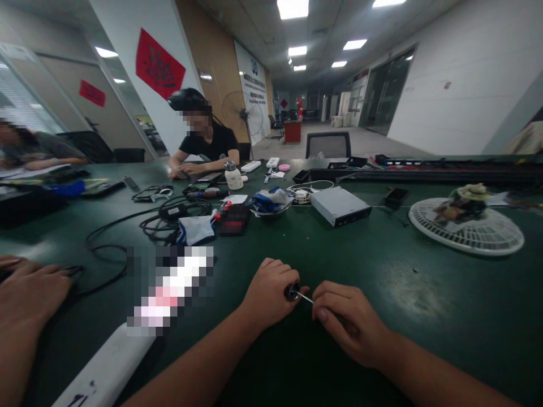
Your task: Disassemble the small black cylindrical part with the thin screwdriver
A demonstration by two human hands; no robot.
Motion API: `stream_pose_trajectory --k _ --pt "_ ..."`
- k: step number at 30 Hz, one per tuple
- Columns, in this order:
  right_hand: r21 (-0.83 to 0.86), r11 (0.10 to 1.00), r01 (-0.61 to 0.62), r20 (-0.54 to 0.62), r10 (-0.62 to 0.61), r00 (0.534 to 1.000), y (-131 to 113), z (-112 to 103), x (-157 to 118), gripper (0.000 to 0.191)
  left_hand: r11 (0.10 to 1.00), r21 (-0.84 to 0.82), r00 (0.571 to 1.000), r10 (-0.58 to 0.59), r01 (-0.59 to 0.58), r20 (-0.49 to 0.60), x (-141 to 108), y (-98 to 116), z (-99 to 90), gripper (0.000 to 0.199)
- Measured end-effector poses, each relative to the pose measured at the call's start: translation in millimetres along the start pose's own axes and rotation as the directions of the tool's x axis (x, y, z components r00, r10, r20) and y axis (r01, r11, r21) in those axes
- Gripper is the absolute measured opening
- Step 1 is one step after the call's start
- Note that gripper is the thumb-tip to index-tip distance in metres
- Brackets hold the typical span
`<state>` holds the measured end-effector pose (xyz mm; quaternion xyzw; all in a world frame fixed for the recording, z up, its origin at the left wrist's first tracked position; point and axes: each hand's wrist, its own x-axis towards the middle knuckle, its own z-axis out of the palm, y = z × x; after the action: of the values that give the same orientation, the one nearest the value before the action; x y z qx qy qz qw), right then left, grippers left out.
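Note:
Near the front middle of the green table (382,339), my left hand (271,291) is wrapped round a small dark round object (292,291), whose end faces right. A thin metal rod (306,298) spans the short gap between my hands, one end at the dark object. Its other end goes into the closed fingers of my right hand (345,319). Whether the rod has a handle inside the right hand is hidden. Both hands are low over the table, close together but apart.
A grey drive box (339,204) lies ahead; a white fan grille (466,226) sits right. Cables (106,237), a blue-white cloth (197,229) and a bottle (233,176) are left of centre. A white strip device (110,362) and another person's hand (38,288) are at the left; a person sits opposite.

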<state>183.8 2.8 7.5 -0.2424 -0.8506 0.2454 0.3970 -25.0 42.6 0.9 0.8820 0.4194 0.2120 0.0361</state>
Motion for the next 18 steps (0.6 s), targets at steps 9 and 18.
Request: stream_pose_trajectory --k 9,18 --pt "-0.053 0.999 -0.012 -0.072 0.009 0.997 0.2 1.9 -1.0 0.021 1.0 0.006 1.0 -0.015 0.015 0.007 0.2 0.7 -1.7 0.024" --pt "-0.001 1.0 -0.016 -0.013 0.016 1.0 2.5 1.4 -2.5 0.022 1.0 0.017 1.0 0.004 -0.004 0.011 -0.2 -0.2 0.2 0.024"
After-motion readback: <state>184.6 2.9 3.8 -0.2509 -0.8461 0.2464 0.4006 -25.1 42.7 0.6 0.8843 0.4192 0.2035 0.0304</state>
